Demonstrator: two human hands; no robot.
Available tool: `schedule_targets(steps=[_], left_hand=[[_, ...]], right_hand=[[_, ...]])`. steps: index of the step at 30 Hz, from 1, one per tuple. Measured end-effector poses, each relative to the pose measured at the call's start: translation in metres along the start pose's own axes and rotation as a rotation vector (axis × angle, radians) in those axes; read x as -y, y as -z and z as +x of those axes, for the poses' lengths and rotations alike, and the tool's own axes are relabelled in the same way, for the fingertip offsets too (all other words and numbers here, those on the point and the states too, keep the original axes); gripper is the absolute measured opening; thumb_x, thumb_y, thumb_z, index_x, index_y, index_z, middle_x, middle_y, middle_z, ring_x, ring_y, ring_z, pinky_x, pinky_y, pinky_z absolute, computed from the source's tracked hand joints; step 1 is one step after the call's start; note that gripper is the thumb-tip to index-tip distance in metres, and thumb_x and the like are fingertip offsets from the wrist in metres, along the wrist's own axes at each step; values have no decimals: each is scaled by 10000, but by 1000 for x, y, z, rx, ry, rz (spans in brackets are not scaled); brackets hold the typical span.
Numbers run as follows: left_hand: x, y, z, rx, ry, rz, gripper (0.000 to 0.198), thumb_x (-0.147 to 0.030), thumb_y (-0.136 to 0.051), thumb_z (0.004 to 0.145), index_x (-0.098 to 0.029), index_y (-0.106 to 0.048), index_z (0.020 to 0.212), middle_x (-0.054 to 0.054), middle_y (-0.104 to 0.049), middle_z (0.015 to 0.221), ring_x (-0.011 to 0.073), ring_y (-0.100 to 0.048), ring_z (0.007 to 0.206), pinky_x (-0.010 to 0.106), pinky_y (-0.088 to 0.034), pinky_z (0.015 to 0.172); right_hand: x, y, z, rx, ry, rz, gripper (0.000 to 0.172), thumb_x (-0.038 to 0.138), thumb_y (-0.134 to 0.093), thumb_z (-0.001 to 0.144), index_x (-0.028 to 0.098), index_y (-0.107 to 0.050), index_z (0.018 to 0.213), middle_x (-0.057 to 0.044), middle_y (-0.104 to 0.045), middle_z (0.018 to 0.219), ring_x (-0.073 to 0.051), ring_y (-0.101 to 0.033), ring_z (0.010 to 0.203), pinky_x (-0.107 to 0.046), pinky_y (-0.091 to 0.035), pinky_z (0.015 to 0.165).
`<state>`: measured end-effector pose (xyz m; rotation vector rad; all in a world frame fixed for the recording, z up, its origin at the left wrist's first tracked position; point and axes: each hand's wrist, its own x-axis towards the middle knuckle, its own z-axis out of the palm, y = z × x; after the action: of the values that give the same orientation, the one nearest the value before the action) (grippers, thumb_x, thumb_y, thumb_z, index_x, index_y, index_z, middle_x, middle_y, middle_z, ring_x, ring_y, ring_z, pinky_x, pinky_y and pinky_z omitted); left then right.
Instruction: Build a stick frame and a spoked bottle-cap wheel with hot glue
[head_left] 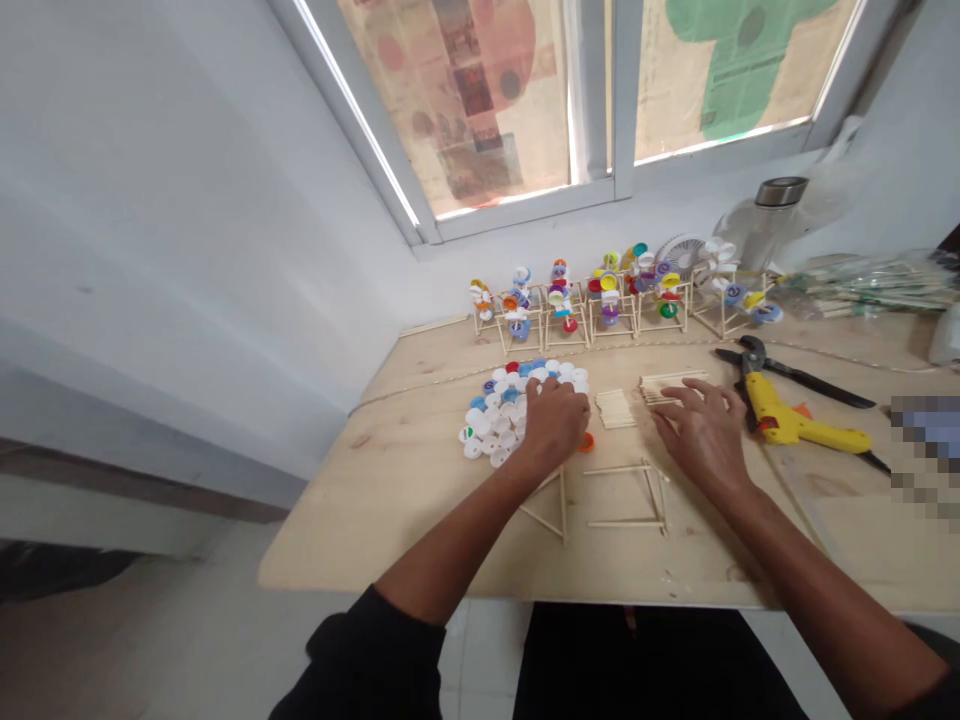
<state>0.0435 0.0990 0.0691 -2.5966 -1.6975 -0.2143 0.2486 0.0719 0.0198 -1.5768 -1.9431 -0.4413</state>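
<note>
My left hand (553, 422) rests knuckles up at the right edge of a heap of bottle caps (507, 408), mostly white with some blue and red. Its fingers are curled down and what they hold is hidden. An orange cap (586, 441) lies just right of it. My right hand (699, 430) lies flat with fingers spread, fingertips on a row of thin wooden sticks (670, 385). A shorter stack of sticks (615, 408) sits between the hands. A square stick frame (628, 494) and a triangular stick frame (551, 508) lie on the plywood table (390, 500) near my wrists.
Several stick stands decorated with coloured caps (611, 296) line the back of the table under the window. A yellow glue gun (795, 422) and black pliers (780, 366) lie right of my right hand. A steel-lidded jar (765, 225) and bagged sticks (870, 285) stand far right.
</note>
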Motion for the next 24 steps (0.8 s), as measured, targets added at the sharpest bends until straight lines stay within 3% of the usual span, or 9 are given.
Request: schedule_targets(steps=[4,8,13,17,20,24], left_hand=[[4,21,-20,-47,72,-148,203,-189,-523,846,-220,-703,756,36,-716,854,218,-572,899,458,-313,955],[6,28,-55,-127,147,-355,178,-184,-546,828,-222,-689,730,8,-715,793,195,-606,833,420,-360,919],[17,11,-111,-302,334,-573,166,-270,-562,827,-205,-638,695,8,-693,733,185,-633,764,359,-447,835],[29,-9,-150,-375,477,-638,118,-263,-549,813,-199,-647,799,17,-692,785,188,-648,776,337,-493,784],[35,-21,-165,-355,536,-599,164,-227,-551,793,-196,-656,915,30,-692,828,199,-650,819,358,-493,806],[37,-31,-166,-253,556,-533,201,-176,-583,752,-196,-656,938,32,-690,828,208,-641,832,383,-474,831]], right_hand=[[-1,16,-7,-5,-75,140,265,309,-502,883,223,-732,781,-59,-738,927,-255,-607,974,-439,-324,908],[0,35,-27,111,-165,357,316,377,-458,899,203,-719,853,-64,-736,915,-217,-658,867,-373,-441,827],[3,56,-64,186,-300,469,366,469,-440,896,214,-702,904,-65,-727,976,-227,-666,912,-353,-492,820],[1,60,-87,231,-372,494,380,509,-470,865,220,-686,985,-73,-720,1027,-258,-662,969,-383,-511,851],[0,57,-97,272,-400,507,405,538,-492,838,221,-680,1004,-81,-722,1022,-279,-672,946,-419,-522,851],[3,56,-100,306,-417,534,424,562,-518,811,221,-677,1007,-87,-713,1054,-295,-667,974,-450,-515,884]])
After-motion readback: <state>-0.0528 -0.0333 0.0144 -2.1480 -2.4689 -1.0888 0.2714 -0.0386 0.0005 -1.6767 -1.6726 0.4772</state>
